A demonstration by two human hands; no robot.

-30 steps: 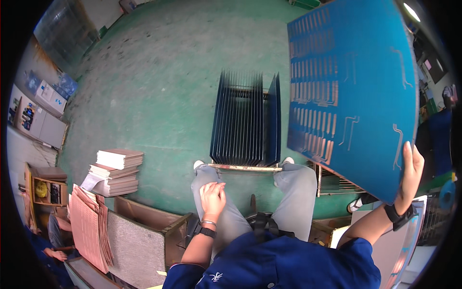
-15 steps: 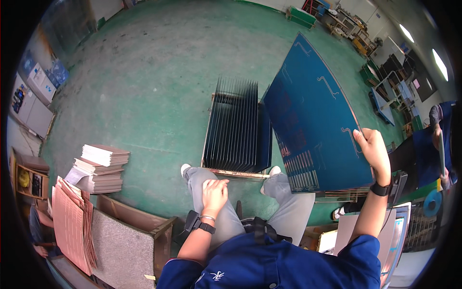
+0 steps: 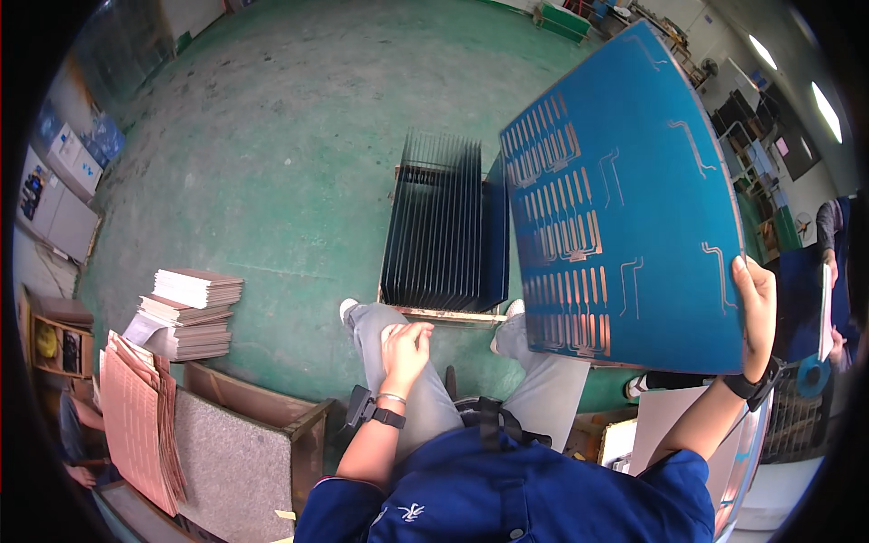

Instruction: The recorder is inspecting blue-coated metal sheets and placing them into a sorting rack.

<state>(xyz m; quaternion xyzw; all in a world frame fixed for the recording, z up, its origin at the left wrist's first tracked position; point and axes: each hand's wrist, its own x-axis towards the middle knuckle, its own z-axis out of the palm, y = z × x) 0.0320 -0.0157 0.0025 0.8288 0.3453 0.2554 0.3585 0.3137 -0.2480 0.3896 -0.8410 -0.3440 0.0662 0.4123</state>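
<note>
My right hand (image 3: 757, 294) grips the right edge of a large blue circuit board panel (image 3: 670, 199), thumb on its face. Copper-coloured traces and rows of bars show on the side turned to me. The panel stands tilted, above and right of my knees. My left hand (image 3: 405, 351) rests over my left thigh, fingers loosely bent and a little apart, holding nothing I can see. Between my feet and beyond them, a rack (image 3: 444, 315) on the floor holds several dark panels (image 3: 434, 231) upright in a row. The blue panel's left edge is close beside them.
At left stand stacked boards (image 3: 195, 312) and copper-coloured sheets (image 3: 136, 421) leaning on a grey-topped box (image 3: 235, 462). Pale boards (image 3: 670, 425) lie by my right elbow. Another person (image 3: 828, 281) holds a panel at the right edge. Someone's arm shows at far left.
My right hand has moved right with the blue panel, which has swung round and shows more of its copper-patterned face. My left hand has shifted only slightly on the thigh.
</note>
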